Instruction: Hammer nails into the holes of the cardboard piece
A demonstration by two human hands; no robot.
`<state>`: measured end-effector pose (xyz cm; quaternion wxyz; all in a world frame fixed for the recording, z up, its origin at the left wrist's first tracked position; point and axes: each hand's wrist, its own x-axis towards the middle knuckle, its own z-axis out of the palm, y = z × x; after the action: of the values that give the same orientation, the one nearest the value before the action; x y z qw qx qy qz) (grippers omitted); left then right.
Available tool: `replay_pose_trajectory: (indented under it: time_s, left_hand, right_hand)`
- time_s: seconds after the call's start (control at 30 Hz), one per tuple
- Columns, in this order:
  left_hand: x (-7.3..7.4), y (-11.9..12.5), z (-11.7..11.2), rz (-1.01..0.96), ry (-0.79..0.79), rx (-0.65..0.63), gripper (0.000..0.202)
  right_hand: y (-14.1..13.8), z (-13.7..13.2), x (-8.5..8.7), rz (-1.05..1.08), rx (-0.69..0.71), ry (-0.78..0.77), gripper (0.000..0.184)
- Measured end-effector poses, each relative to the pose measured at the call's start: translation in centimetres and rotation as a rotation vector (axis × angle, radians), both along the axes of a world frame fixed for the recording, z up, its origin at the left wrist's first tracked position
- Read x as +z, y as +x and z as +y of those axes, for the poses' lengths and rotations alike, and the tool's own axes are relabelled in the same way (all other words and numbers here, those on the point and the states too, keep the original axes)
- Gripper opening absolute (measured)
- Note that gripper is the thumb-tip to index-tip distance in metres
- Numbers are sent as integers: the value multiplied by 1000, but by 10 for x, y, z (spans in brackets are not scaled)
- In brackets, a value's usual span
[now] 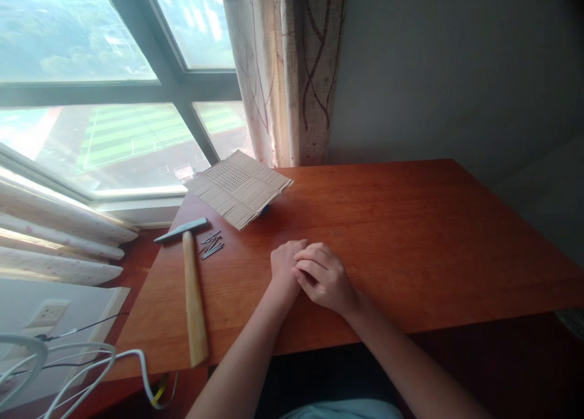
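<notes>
My left hand [287, 264] rests on the table near its front edge, curled closed, its fingertips partly hidden. Over its side lies my right hand [326, 279], with bent fingers touching the left; I see no object in either. To the left is a hammer [193, 303], its wooden handle pointing toward me and its metal head [185, 229] farther away. Just right of the head lies a small pile of several nails [212, 245]. Beyond my hands, a square woven mat-like panel [239, 188] sits tilted, with a bit of something blue [265, 208] under its near edge.
The reddish-brown wooden table [387, 236] stretches to the right, along a grey wall [433, 72]. A window [132, 133] and patterned curtain [283, 72] stand behind. White cables [142, 361] hang at the table's lower left, near a wall socket [50, 314].
</notes>
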<state>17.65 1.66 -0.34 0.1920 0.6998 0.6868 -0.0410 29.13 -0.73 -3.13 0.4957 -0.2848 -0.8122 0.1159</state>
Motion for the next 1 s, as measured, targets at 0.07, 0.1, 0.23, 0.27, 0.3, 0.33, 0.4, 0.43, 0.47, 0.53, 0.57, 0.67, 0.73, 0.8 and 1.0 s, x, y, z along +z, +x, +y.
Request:
replay_pose_trajectory:
  time_s: [0.07,0.1,0.23,0.27,0.3,0.33,0.4,0.43,0.47,0.53,0.57,0.67,0.73,0.8,1.0]
  left_hand:
    - [-1,0,0,3,1,-4,32]
    - [-1,1,0,5,0,-3,33]
    - [-1,0,2,6,6,-1,42]
    - [-1,0,1,5,11,-2,42]
    - [-1,-1,1,3,18,-3,42]
    - [-2,-2,0,1,25,-4,40]
    - [-4,-3,-2,-8,57,-9,36]
    - [-6,-4,-4,-14,84,-11,35]
    - [-8,-4,-5,-22,115,-13,35]
    - [-12,-4,-6,-36,173,-15,38]
    - [-13,-4,-7,-39,191,-17,39]
    - [-16,-4,-8,-40,203,-47,38]
    - [-14,-5,-10,-48,208,-76,36]
    - [-11,-9,-15,-75,221,-121,35]
    - [3,-52,-45,-157,439,-112,27]
  right_hand:
    - [-1,-1,0,19,-4,-12,12]
    - [-1,-1,0,24,4,-13,11]
    - [-1,-4,0,51,69,-12,11]
    - [0,-4,0,62,79,-23,11]
    - [1,-3,0,73,73,-42,11]
    - [2,-2,-1,75,48,-72,11]
    - [6,1,-3,67,-60,-164,13]
    - [8,3,-4,57,-131,-217,14]
    - [10,5,-6,43,-199,-270,17]
    - [13,10,-9,-15,-288,-360,24]
    - [14,13,-11,-59,-307,-392,29]
    - [15,17,-12,-213,-308,-463,42]
    - [15,18,-12,-273,-311,-484,47]
    - [15,19,-12,-320,-345,-488,50]
    - [13,19,-13,-452,-405,-488,39]
